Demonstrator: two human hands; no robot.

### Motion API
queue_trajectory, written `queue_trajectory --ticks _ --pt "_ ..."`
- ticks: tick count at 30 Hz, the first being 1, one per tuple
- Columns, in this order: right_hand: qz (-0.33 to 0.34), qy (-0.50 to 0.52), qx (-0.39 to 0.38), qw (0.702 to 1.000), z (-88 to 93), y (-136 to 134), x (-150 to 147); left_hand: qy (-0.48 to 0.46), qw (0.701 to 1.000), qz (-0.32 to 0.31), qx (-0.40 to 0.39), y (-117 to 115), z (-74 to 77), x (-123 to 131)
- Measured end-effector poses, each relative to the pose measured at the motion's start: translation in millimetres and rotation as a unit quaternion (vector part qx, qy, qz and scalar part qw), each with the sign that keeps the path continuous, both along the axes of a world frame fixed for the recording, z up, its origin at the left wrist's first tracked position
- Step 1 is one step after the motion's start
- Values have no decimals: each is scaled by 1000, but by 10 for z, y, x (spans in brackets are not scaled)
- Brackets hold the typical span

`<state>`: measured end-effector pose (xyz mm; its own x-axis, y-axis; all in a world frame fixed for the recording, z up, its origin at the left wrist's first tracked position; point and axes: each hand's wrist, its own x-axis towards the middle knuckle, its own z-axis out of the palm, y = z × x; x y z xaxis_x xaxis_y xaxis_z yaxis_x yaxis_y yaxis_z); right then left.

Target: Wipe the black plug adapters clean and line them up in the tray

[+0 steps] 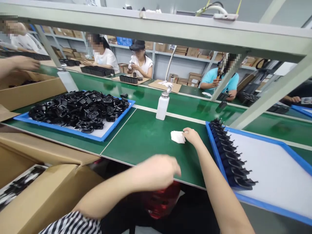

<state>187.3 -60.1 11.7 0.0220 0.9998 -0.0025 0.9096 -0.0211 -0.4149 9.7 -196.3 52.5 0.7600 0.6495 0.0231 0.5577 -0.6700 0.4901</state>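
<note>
My right hand (192,136) pinches the edge of a folded white cloth (177,137) that lies on the green table mat (143,136). My left hand (162,170) hovers over the table's front edge, smeared by motion; its fingers look bent, but whether they hold anything is hidden. A white pump bottle (162,105) with a metal top stands upright behind the cloth. To the right, a neat row of black plug adapters (227,152) with metal pins lines the left side of a blue-rimmed tray (265,198).
Another blue-rimmed tray (103,138) at left carries a heap of black plug housings (80,109). Open cardboard boxes (56,185) flank the left side. A slanted metal post (273,91) and overhead beam (156,24) cross the view. Several co-workers sit across the table.
</note>
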Motion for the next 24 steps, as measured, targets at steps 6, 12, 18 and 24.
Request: queue_trajectory --ticks 6,12,18,24 --pt "-5 34 -32 999 -135 170 75 37 987 148 53 1517 -270 216" --pt "-33 62 -8 997 -186 176 105 33 997 52 53 1883 -589 407" --pt "-79 46 -8 996 -245 197 54 55 993 92 -53 1992 -577 499" --pt "-49 34 -6 998 -255 189 65 105 980 118 -124 1958 -304 693"
